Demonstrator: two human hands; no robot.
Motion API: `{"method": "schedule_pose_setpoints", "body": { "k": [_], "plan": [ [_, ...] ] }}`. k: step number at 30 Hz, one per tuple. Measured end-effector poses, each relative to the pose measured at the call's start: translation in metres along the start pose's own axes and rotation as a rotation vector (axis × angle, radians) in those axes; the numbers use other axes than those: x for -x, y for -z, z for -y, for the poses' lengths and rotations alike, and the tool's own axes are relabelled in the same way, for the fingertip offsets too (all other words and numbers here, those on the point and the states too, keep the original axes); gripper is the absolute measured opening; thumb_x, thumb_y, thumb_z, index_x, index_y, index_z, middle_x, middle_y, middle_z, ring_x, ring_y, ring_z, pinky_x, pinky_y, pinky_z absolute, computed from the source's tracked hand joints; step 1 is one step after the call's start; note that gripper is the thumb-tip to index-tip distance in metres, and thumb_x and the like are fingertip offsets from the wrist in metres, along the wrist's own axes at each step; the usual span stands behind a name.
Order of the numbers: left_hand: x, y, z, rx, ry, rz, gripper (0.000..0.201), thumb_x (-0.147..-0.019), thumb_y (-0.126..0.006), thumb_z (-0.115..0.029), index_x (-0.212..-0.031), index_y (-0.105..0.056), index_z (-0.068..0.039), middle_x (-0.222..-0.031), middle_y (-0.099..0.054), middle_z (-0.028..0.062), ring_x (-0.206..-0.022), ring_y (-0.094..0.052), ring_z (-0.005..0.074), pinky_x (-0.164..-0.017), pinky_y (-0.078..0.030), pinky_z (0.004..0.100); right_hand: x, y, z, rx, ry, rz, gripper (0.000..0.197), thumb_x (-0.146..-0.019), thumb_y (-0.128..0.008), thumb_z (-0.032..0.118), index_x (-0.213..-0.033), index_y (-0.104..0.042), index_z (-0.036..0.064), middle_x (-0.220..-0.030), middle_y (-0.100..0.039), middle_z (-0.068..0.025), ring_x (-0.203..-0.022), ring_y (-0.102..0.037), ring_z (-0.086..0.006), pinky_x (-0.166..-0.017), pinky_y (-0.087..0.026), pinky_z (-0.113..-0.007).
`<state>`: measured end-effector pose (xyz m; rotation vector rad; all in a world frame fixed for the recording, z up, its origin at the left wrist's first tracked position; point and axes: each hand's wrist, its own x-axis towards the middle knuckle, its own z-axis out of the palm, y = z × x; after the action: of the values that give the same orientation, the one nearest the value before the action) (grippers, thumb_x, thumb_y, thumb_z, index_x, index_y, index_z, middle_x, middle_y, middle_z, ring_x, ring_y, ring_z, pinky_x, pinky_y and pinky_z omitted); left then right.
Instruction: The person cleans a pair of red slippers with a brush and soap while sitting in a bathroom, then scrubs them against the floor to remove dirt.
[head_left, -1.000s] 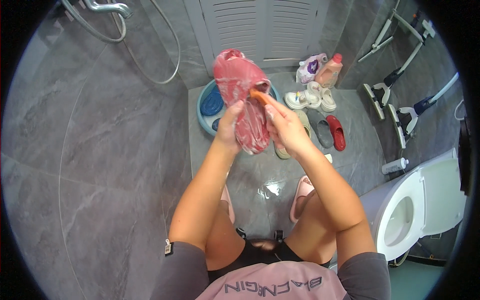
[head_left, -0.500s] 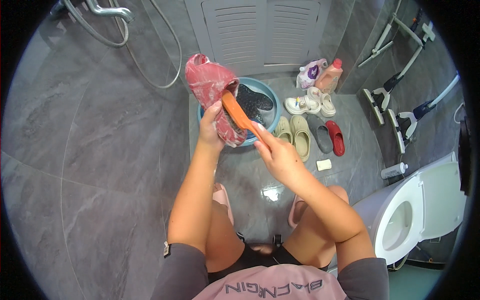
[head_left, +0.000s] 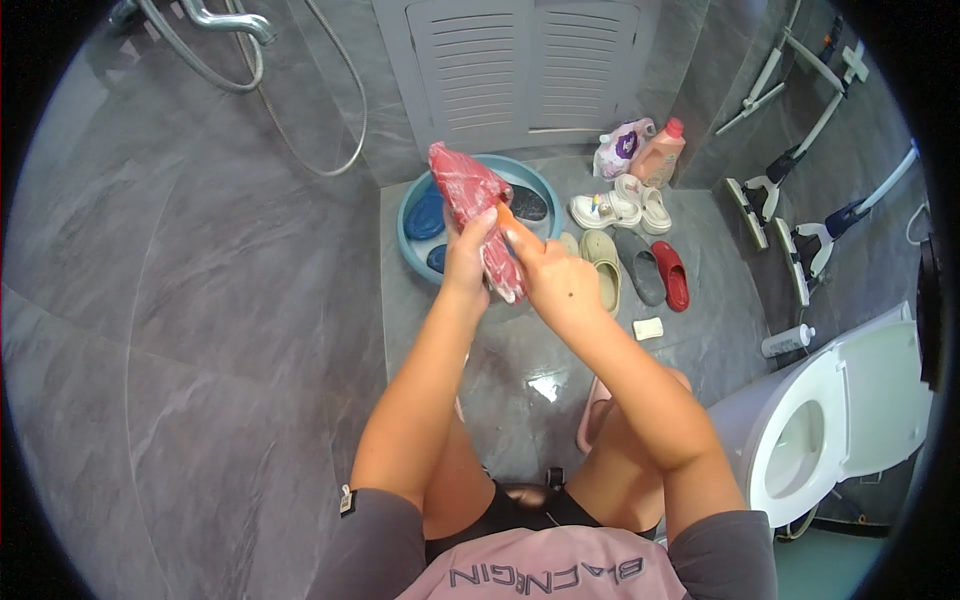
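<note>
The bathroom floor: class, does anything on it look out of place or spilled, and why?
A pale soap-like bar lies directly on the floor, odd because no dish shows under it. A shiny patch may be spilled water or just reflected light.

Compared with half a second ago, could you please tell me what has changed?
The left hand has moved the red shoe right, turned so it shows narrower. The right hand has shifted forward, gripping the orange brush. Neither thing was let go. The blue basin and pale bar stayed put.
</note>
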<state>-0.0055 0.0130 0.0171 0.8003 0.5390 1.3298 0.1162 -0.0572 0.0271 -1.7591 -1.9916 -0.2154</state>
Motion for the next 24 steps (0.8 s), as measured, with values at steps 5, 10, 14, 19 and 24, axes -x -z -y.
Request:
{"method": "schedule_pose_setpoints", "body": {
  "k": [5, 10, 14, 19, 24],
  "plan": [
    [-0.004, 0.012, -0.010, 0.007, 0.042, 0.045, 0.054, -0.083, -0.060, -0.011, -0.129, -0.034, -0.010, -0.113, -0.055, 0.0102, -0.102, -0.058, 0.0219, -0.088, -0.049, 0.0375, -0.001, -0.002, -0.009, -0.011, 0.143, -0.091, 0.051, -0.088, -0.057, 0.022, -0.137, -0.045, 0.0302, -0.073, -0.057, -0.0098, -0.052, -0.062, -0.0305, -0.047, -0.051, -0.041],
    [0.002, -0.002, -0.004, -0.027, 0.106, -0.048, 0.027, -0.087, -0.055, -0.017, -0.111, -0.055, -0.006, -0.099, -0.062, 0.0066, -0.091, -0.062, 0.0188, -0.083, -0.050, 0.0334, -0.007, -0.014, -0.005, -0.100, 0.073, -0.045, 0.051, -0.086, -0.057, 0.015, -0.135, -0.045, 0.0225, -0.081, -0.062, -0.0110, -0.059, -0.065, -0.0336, -0.052, -0.052, -0.045],
    [0.003, 0.000, 0.000, -0.034, 0.098, -0.056, 0.031, -0.085, -0.059, -0.018, -0.114, -0.051, -0.009, -0.100, -0.060, 0.0061, -0.090, -0.061, 0.0184, -0.079, -0.051, 0.0354, -0.018, -0.005, 0.003, -0.203, -0.114, 0.070, 0.030, -0.087, -0.056, 0.019, -0.114, -0.053, 0.0057, -0.080, -0.066, -0.0176, -0.070, -0.066, -0.0384, -0.058, -0.052, -0.050],
    [0.008, -0.014, 0.003, -0.075, 0.073, -0.074, 0.029, -0.087, -0.059, -0.023, -0.112, -0.052, -0.009, -0.097, -0.060, 0.0057, -0.087, -0.061, 0.0186, -0.076, -0.052, 0.0354, -0.021, -0.021, -0.020, -0.250, -0.073, 0.124, 0.018, -0.088, -0.055, 0.020, -0.091, -0.054, 0.0025, -0.074, -0.066, -0.0189, -0.070, -0.065, -0.0398, -0.061, -0.051, -0.050],
    [0.000, -0.002, -0.003, 0.032, 0.377, -0.046, 0.030, -0.087, -0.060, -0.029, -0.110, -0.055, -0.010, -0.094, -0.061, 0.0047, -0.086, -0.061, 0.0207, -0.078, -0.051, 0.0375, -0.021, -0.015, -0.012, -0.006, 0.022, 0.110, 0.015, -0.084, -0.052, 0.013, -0.096, -0.054, 0.0044, -0.073, -0.066, -0.0149, -0.067, -0.067, -0.0336, -0.055, -0.052, -0.044]
  ]
}}
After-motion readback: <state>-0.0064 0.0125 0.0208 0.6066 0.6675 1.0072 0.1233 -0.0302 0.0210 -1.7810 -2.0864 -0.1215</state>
